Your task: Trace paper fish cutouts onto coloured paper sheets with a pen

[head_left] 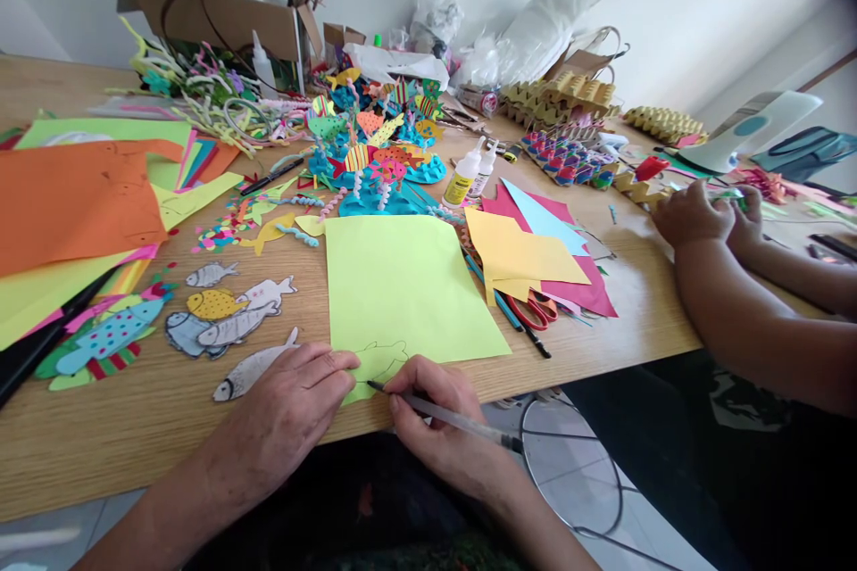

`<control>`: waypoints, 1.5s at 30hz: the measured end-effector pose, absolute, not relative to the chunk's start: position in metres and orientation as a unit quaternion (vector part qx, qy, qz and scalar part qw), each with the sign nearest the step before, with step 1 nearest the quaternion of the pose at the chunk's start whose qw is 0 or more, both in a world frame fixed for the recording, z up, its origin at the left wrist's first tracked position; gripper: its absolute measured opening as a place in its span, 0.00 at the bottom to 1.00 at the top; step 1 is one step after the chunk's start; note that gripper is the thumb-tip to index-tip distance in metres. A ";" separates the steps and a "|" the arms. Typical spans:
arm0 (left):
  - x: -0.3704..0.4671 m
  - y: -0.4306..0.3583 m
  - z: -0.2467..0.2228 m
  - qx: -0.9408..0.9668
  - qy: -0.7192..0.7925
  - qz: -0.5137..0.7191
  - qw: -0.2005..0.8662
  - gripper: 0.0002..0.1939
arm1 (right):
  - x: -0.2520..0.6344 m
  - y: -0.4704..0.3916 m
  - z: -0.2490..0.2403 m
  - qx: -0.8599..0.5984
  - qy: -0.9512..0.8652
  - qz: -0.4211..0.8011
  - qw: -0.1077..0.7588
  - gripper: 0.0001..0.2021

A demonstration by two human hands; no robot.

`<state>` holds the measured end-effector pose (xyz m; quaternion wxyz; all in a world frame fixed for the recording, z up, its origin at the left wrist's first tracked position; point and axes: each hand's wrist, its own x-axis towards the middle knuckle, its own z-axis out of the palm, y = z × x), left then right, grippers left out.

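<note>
My right hand (442, 419) is closed around a pen (461, 419) with a clear barrel and dark tip. Its tip touches the near edge of a light green paper sheet (398, 285), beside a thin fish-like outline (385, 352). My left hand (287, 397) lies on the sheet's near left corner, fingers stretched side by side and pressing down. A grey paper fish (245, 376) lies partly under or beside that hand; which one I cannot tell. Farther left are several more cut-out fish, including a yellow one (218, 303) and a blue dotted one (113, 335).
Orange paper (73, 205) covers the left side. Behind the green sheet stand a blue base with colourful fish (375, 169) and glue bottles (461, 174). Red-handled scissors (536, 312) lie at right, near yellow paper (522, 250). Another person's hands (703, 214) work at far right.
</note>
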<state>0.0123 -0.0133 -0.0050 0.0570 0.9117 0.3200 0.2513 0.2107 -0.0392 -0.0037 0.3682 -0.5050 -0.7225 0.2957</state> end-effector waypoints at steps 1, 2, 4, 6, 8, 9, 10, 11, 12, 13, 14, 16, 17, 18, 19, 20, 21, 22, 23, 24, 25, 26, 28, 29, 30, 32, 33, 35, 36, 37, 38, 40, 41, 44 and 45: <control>0.012 -0.013 -0.005 0.912 0.319 0.252 0.057 0.13 | 0.211 -0.039 -0.004 -0.505 -0.723 0.296 0.368 0.05; 0.012 -0.013 -0.005 0.912 0.319 0.251 0.057 0.13 | 0.211 -0.039 -0.004 -0.504 -0.723 0.296 0.369 0.05; 0.012 -0.013 -0.005 0.913 0.320 0.247 0.061 0.13 | 0.211 -0.039 -0.004 -0.502 -0.723 0.299 0.369 0.05; 0.012 -0.013 -0.005 0.913 0.322 0.242 0.067 0.13 | 0.211 -0.039 -0.003 -0.503 -0.722 0.304 0.365 0.05; 0.012 -0.013 -0.006 0.913 0.322 0.240 0.071 0.13 | 0.211 -0.039 -0.002 -0.505 -0.721 0.306 0.361 0.05; 0.011 -0.013 -0.006 0.914 0.322 0.238 0.073 0.13 | 0.212 -0.039 -0.001 -0.507 -0.721 0.305 0.360 0.05; 0.011 -0.013 -0.006 0.914 0.321 0.237 0.074 0.13 | 0.212 -0.039 -0.001 -0.508 -0.721 0.304 0.361 0.05; 0.011 -0.012 -0.006 0.914 0.321 0.236 0.075 0.13 | 0.212 -0.039 0.000 -0.509 -0.721 0.303 0.361 0.05; 0.011 -0.012 -0.006 0.914 0.321 0.237 0.075 0.13 | 0.212 -0.039 0.000 -0.508 -0.721 0.302 0.362 0.05; 0.011 -0.012 -0.006 0.914 0.321 0.238 0.075 0.13 | 0.213 -0.039 0.001 -0.507 -0.721 0.303 0.362 0.05; 0.011 -0.012 -0.006 0.913 0.321 0.239 0.074 0.13 | 0.213 -0.039 0.001 -0.504 -0.722 0.304 0.363 0.05; 0.011 -0.013 -0.006 0.913 0.319 0.243 0.071 0.13 | 0.214 -0.039 0.001 -0.499 -0.724 0.303 0.366 0.05; 0.011 -0.013 -0.007 0.913 0.319 0.243 0.071 0.12 | 0.214 -0.038 0.000 -0.498 -0.725 0.302 0.368 0.05; 0.011 -0.013 -0.007 0.913 0.319 0.245 0.071 0.12 | 0.214 -0.038 0.000 -0.497 -0.725 0.301 0.370 0.05; 0.011 -0.014 -0.008 0.912 0.320 0.246 0.073 0.12 | 0.214 -0.038 0.000 -0.495 -0.726 0.300 0.372 0.05; 0.011 -0.014 -0.008 0.911 0.321 0.247 0.076 0.11 | 0.214 -0.038 0.000 -0.493 -0.726 0.299 0.374 0.05; 0.011 -0.014 -0.009 0.909 0.323 0.250 0.078 0.11 | 0.214 -0.038 0.000 -0.492 -0.726 0.298 0.376 0.06; 0.011 -0.014 -0.010 0.908 0.324 0.254 0.081 0.11 | 0.214 -0.038 -0.001 -0.490 -0.727 0.297 0.379 0.06; 0.011 -0.015 -0.011 0.907 0.324 0.256 0.084 0.11 | 0.214 -0.038 -0.001 -0.490 -0.727 0.295 0.380 0.06; 0.011 -0.015 -0.011 0.906 0.323 0.258 0.086 0.11 | 0.214 -0.038 -0.001 -0.490 -0.727 0.294 0.381 0.06; 0.011 -0.015 -0.012 0.906 0.324 0.259 0.088 0.11 | 0.214 -0.038 -0.001 -0.491 -0.727 0.292 0.380 0.06; 0.011 -0.015 -0.012 0.905 0.326 0.260 0.089 0.11 | 0.214 -0.039 -0.001 -0.492 -0.727 0.291 0.379 0.06; 0.011 -0.015 -0.012 0.904 0.327 0.260 0.091 0.11 | 0.214 -0.039 0.000 -0.494 -0.728 0.288 0.378 0.06; 0.011 -0.014 -0.012 0.904 0.327 0.260 0.091 0.11 | 0.214 -0.039 0.000 -0.494 -0.728 0.288 0.377 0.05; 0.011 -0.014 -0.011 0.904 0.326 0.261 0.090 0.11 | 0.214 -0.039 0.000 -0.494 -0.728 0.290 0.376 0.05; 0.011 -0.014 -0.011 0.907 0.320 0.258 0.088 0.11 | 0.215 -0.038 0.000 -0.497 -0.723 0.300 0.376 0.05; 0.010 -0.014 -0.011 0.908 0.320 0.258 0.087 0.11 | 0.215 -0.038 0.000 -0.499 -0.718 0.308 0.375 0.05; 0.010 -0.014 -0.010 0.907 0.323 0.257 0.086 0.11 | 0.216 -0.038 0.000 -0.502 -0.710 0.326 0.371 0.04; 0.010 -0.013 -0.010 0.907 0.323 0.256 0.086 0.11 | 0.216 -0.038 0.000 -0.501 -0.709 0.332 0.369 0.04; 0.010 -0.013 -0.010 0.907 0.322 0.257 0.084 0.12 | 0.216 -0.038 0.000 -0.498 -0.710 0.336 0.367 0.04; 0.011 -0.013 -0.009 0.908 0.320 0.258 0.082 0.12 | 0.216 -0.038 -0.001 -0.494 -0.713 0.337 0.367 0.04; 0.010 -0.013 -0.008 0.911 0.313 0.258 0.077 0.12 | 0.216 -0.038 -0.001 -0.485 -0.717 0.335 0.372 0.04; 0.010 -0.012 -0.008 0.912 0.310 0.258 0.076 0.12 | 0.215 -0.038 -0.001 -0.481 -0.719 0.335 0.374 0.05; 0.010 -0.012 -0.007 0.914 0.308 0.252 0.078 0.12 | 0.214 -0.039 -0.002 -0.477 -0.723 0.331 0.375 0.04; 0.009 -0.012 -0.007 0.914 0.309 0.252 0.079 0.12 | 0.214 -0.039 -0.002 -0.478 -0.724 0.328 0.373 0.04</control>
